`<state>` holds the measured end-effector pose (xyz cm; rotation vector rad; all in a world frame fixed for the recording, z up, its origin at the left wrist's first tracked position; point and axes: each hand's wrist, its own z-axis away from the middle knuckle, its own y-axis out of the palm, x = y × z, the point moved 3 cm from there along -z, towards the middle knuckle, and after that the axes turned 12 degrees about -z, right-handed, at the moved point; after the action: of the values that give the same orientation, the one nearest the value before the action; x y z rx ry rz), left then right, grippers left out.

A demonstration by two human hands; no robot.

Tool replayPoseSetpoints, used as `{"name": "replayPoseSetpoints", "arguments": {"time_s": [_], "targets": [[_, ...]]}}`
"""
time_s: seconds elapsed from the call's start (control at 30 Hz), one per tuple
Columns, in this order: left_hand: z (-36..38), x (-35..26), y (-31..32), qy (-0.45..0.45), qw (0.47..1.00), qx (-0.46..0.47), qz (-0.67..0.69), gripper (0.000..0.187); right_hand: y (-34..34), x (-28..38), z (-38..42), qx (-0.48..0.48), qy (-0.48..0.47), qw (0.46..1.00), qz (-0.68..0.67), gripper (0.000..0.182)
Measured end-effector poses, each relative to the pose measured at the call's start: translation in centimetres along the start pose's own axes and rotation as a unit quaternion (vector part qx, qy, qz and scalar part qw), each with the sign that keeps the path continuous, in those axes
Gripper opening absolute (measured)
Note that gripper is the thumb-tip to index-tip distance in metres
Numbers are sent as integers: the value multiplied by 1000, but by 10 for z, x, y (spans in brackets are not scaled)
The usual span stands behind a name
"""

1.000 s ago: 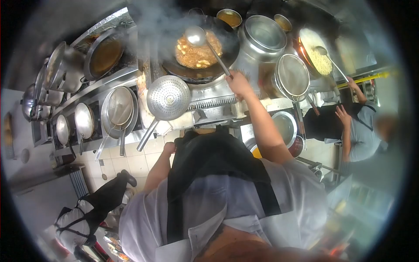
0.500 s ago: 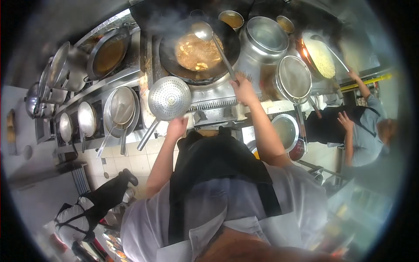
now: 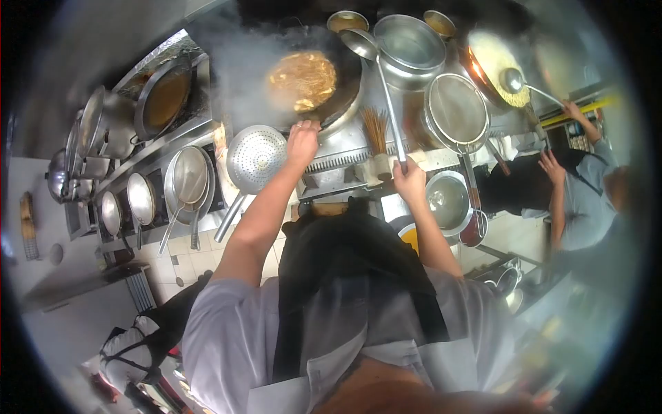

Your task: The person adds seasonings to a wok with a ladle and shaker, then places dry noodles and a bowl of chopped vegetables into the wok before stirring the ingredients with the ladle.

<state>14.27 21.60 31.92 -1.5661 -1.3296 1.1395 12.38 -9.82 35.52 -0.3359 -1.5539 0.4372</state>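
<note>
My left hand (image 3: pixel 303 143) is closed at the near rim of the large dark wok (image 3: pixel 350 90); a cloth there cannot be made out. Brown food (image 3: pixel 302 79) with pale pieces lies in this wok under thick steam. In my right hand (image 3: pixel 409 181) is the handle of a long metal ladle (image 3: pixel 390 103). Its bowl is up and to the left, over the wok's right edge. Left of my left hand rests a perforated strainer (image 3: pixel 256 159), its handle pointing down-left. A bamboo brush (image 3: pixel 376 131) stands between my hands.
A metal pot (image 3: pixel 411 52) and a mesh strainer (image 3: pixel 456 110) are on the right. Further right a co-worker (image 3: pixel 579 190) holds a ladle over a flaming wok (image 3: pixel 496 65). Several pans line the left, including a wok (image 3: pixel 164 96). Another person (image 3: pixel 148 338) is at the lower left.
My left hand has moved up from beside the perforated strainer to the wok's rim. My right hand has moved right and down, and the ladle has left the food. Steam is thicker.
</note>
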Motion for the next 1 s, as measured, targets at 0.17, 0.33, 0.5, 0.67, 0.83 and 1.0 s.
{"name": "replayPoseSetpoints", "arguments": {"time_s": [0.17, 0.33, 0.5, 0.67, 0.83, 1.0], "targets": [[-18, -5, 6, -31, 999, -10, -11, 14, -21, -66, 26, -58, 39, 996, 61, 29], [-6, -9, 9, -41, 999, -9, -12, 11, -17, -122, 43, -72, 88, 985, 132, 29], [-7, -2, 14, -34, 999, -8, 12, 13, 0, -181, 42, -90, 126, 969, 192, 38], [-11, -6, 7, -47, 999, 19, 12, 14, 4, -194, 36, -89, 148, 966, 192, 44], [-6, -8, -4, -63, 998, 15, 23, 22, 4, -125, 41, -200, -77, 931, 296, 28], [18, -19, -31, -37, 997, -49, -41, 31, 74, -175, 55, 62, -28, 998, 18, 18]]}}
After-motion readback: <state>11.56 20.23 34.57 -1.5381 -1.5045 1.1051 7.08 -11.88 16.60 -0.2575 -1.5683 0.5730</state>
